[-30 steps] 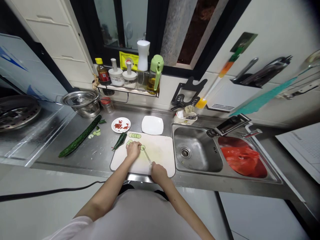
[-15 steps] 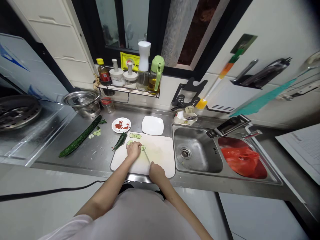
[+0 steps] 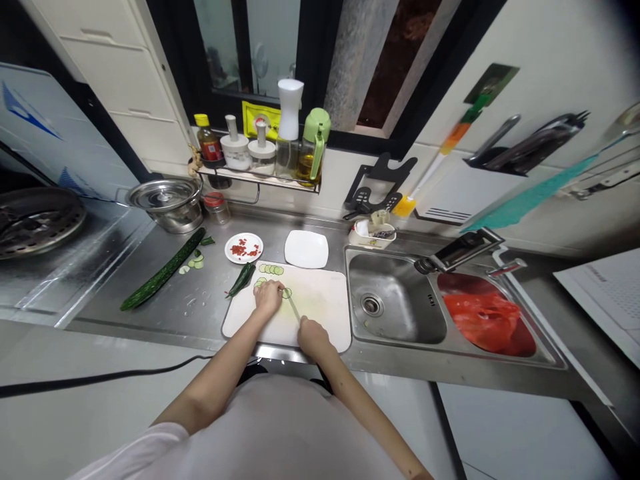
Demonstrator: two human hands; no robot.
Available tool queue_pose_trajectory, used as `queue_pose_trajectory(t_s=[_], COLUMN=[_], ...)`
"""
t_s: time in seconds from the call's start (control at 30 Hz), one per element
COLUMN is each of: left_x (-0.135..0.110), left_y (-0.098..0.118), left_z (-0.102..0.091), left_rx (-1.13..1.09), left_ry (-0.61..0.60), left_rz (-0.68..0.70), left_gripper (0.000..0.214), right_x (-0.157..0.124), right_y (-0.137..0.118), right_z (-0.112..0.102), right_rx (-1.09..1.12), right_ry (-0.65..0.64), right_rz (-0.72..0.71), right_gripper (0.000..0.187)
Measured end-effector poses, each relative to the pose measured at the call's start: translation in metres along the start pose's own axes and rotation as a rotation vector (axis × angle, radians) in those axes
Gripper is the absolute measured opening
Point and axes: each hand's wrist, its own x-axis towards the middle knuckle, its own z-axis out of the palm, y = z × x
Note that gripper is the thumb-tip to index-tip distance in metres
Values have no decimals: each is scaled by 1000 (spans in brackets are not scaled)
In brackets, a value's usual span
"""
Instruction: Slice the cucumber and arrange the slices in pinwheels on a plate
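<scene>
On a white cutting board (image 3: 327, 300), my left hand (image 3: 269, 298) is closed with bent fingers, pressing on cucumber slices that it mostly covers. One pale green slice (image 3: 287, 293) shows at its fingertips. My right hand (image 3: 313, 337) is wrapped round the handle of a knife, and the narrow blade (image 3: 294, 308) points away from me, its tip by that slice. A row of overlapping cucumber slices (image 3: 271, 269) lies at the board's far left. Against the board's left edge rest dark green peppers (image 3: 242, 280).
Behind the board stand a white plate (image 3: 306, 249) and a small plate of chopped red pieces (image 3: 244, 248). A whole cucumber (image 3: 163, 270) lies left, near a lidded steel pot (image 3: 167, 203). Right is a sink (image 3: 400, 300) with a faucet (image 3: 460, 250) and a red plastic bag (image 3: 483, 317).
The knife has shifted very slightly at the slice by my left fingertips. Both hands keep nearly the same place and grip; the whole view has moved a little.
</scene>
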Motion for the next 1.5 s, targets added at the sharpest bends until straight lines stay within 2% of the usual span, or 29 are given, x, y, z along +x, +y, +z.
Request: queue_pose_trajectory(t_s=[0.37, 0.6, 0.8, 1.5], left_x=[1, 7, 8, 11], left_y=[9, 12, 11, 14], left_z=[-4, -4, -10, -19], left_rx=[38, 53, -1, 12], left_ry=[-29, -64, -78, -241], left_rz=[-23, -45, -40, -3], left_gripper=[19, 15, 24, 21], right_x=[-3, -11, -12, -13], right_y=[2, 9, 13, 14], right_z=[-2, 7, 12, 1], right_rx=[23, 25, 30, -22], right_ry=[0, -14, 5, 2], right_rz=[-4, 16, 4, -14], right_gripper=[32, 29, 28, 31])
